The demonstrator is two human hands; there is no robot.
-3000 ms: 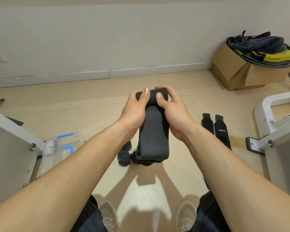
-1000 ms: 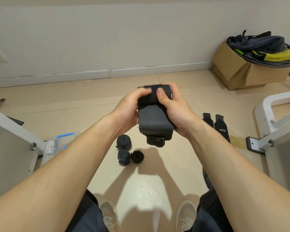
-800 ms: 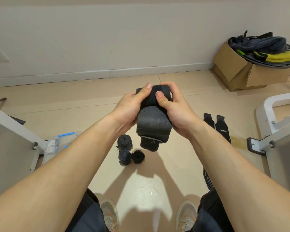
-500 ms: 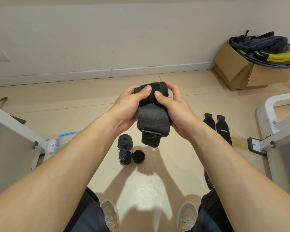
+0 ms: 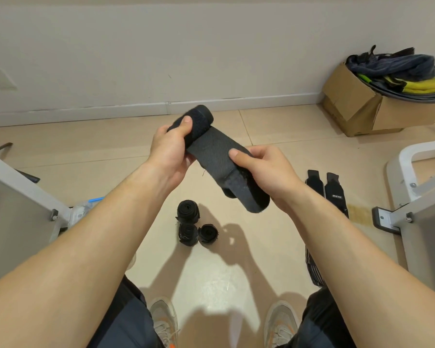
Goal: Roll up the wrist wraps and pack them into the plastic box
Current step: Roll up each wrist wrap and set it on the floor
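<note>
I'm mid-roll: my left hand (image 5: 170, 153) grips the wrap (image 5: 212, 149) at its rolled end, my right hand (image 5: 263, 169) pinches the tail; next, wind it tight

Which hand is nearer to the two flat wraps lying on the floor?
The right hand. It holds the loose end of the wrist wrap just left of the flat wraps in the picture. The left hand grips the rolled end, farther left.

Three rolled wraps (image 5: 195, 228) are counted on the floor, two flat wraps (image 5: 325, 190) beside them — one wrap (image 5: 216, 151) held, one cardboard box (image 5: 362, 106).
</note>
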